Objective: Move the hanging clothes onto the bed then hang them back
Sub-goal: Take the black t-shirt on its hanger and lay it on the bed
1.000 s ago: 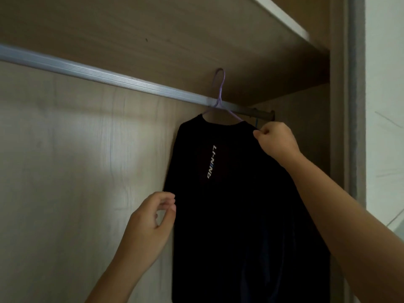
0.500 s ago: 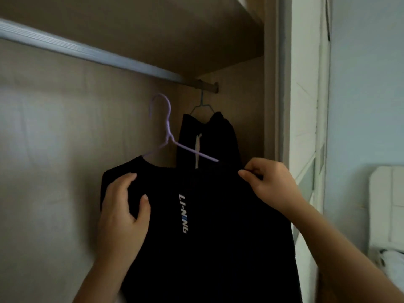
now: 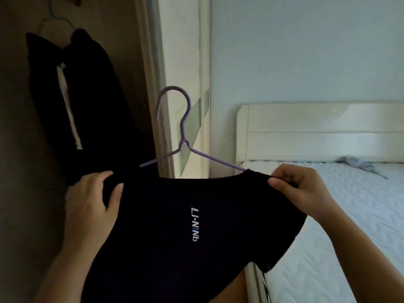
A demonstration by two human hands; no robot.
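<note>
Bedroom corner, wardrobe [image 3: 26, 215] on the left side of the frame and the bed [image 3: 328, 215] on the right. Black tee [image 3: 175, 215] sits on its purple hanger [image 3: 184, 136], held up mid-frame between the two, hook catching on nothing. My left hand [image 3: 91, 206] grips one shoulder of the tee, thumb in front, the rest wrapped behind. My right hand [image 3: 303, 191] pinches the other shoulder between thumb and curled fingers [image 3: 282, 182].

So I'd say this one's out of the wardrobe but not laid on the bed yet. Another dark garment [image 3: 87, 106] hangs on a blue hanger [image 3: 59, 18] in the upper left, so that's left to move, plus rehanging everything. Some grey bundle [image 3: 354, 166] lies on the mattress by the headboard [image 3: 317, 132].
</note>
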